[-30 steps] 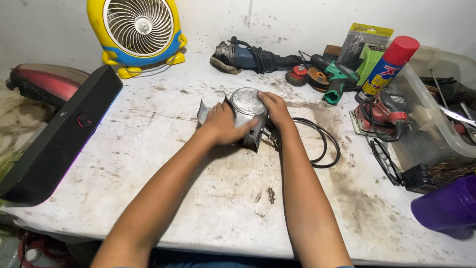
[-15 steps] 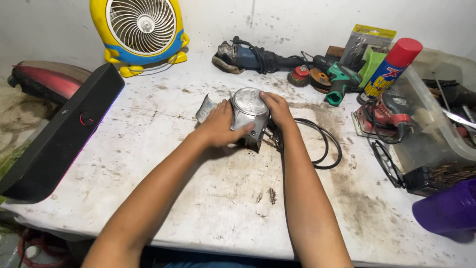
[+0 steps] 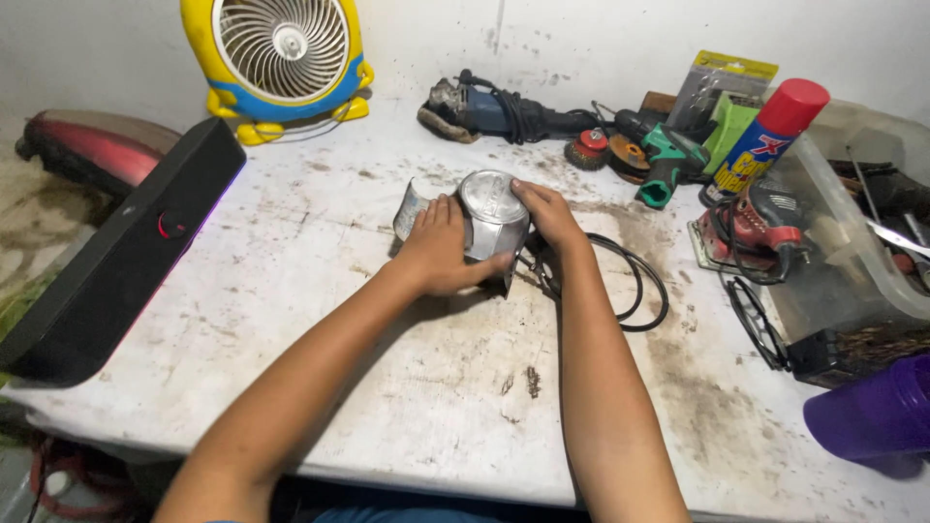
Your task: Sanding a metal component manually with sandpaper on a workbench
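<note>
Silver metal motor housing (image 3: 489,218) sits mid-bench on the stained white table (image 3: 320,320), domed round cap facing up, w/ both hands clamped on it. Left hand (image 3: 441,247) wraps the near-left side, fingers closed over the body; right hand (image 3: 547,213) grips the right edge, fingertips on the cap rim. Black cable (image 3: 630,291) loops on the table just right of the housing. Farther back: yellow fan (image 3: 281,58), blue angle grinder (image 3: 484,107), green tool (image 3: 668,160), red-capped spray can (image 3: 765,140). Black speaker bar (image 3: 126,257) lies well left; red sander (image 3: 756,228) & clear plastic bin (image 3: 852,242) to the right.
</note>
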